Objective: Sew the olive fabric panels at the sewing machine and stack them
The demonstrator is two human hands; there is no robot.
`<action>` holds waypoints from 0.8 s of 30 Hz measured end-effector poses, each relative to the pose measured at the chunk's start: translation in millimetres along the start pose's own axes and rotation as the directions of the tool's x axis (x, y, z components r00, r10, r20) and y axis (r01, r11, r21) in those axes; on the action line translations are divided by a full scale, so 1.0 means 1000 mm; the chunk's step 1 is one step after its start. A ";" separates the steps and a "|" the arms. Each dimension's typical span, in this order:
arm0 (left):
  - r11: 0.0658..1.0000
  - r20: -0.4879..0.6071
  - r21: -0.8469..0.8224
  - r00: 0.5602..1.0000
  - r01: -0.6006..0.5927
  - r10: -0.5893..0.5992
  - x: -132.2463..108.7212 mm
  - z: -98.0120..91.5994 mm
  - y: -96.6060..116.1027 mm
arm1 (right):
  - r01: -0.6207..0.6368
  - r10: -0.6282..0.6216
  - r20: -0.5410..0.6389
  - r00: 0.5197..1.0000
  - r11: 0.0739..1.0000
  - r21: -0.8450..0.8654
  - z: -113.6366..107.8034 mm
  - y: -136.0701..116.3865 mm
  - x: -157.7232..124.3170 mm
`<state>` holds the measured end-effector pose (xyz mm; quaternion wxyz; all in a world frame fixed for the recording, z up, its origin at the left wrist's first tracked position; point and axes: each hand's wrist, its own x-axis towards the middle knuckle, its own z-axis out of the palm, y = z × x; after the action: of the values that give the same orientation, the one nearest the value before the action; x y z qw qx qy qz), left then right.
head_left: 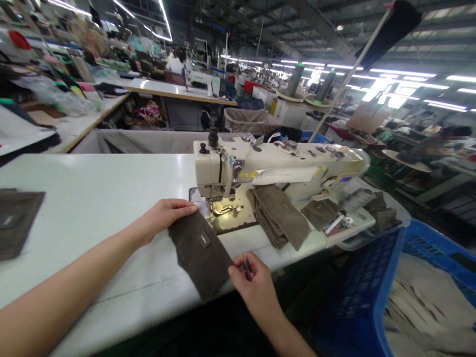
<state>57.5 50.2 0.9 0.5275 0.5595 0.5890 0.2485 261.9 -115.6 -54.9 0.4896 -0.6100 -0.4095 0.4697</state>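
Note:
A dark brown fabric piece (201, 253) with a small label (205, 240) lies at the front edge of the white table, left of the sewing machine's needle area. My left hand (169, 215) pinches its upper edge, close beside the presser foot (215, 203). The lower right corner is pinched between the thumb and finger of my right hand (255, 280). A small dark tool (247, 267), perhaps thread snips, also sits in my right hand, mostly hidden by the fingers. Over the table stands the cream sewing machine (275, 161).
Stacked brown fabric pieces (280, 215) lie right of the needle. Another labelled brown piece (17, 223) rests at the table's left. A blue crate (394, 277) holding beige cloth stands at the right, below a clear plastic tray (399, 223). Thread cones (295, 82) rise behind the machine.

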 end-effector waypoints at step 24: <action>0.753 0.596 0.171 0.676 -0.635 0.434 -0.034 0.055 -0.002 | 0.141 -0.141 -0.002 0.990 0.990 -0.020 0.001 0.004 -0.005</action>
<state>100.1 2.4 -6.7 0.4542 0.8423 0.2643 0.1193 260.1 -120.8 -58.1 0.5162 -0.5853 -0.4552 0.4287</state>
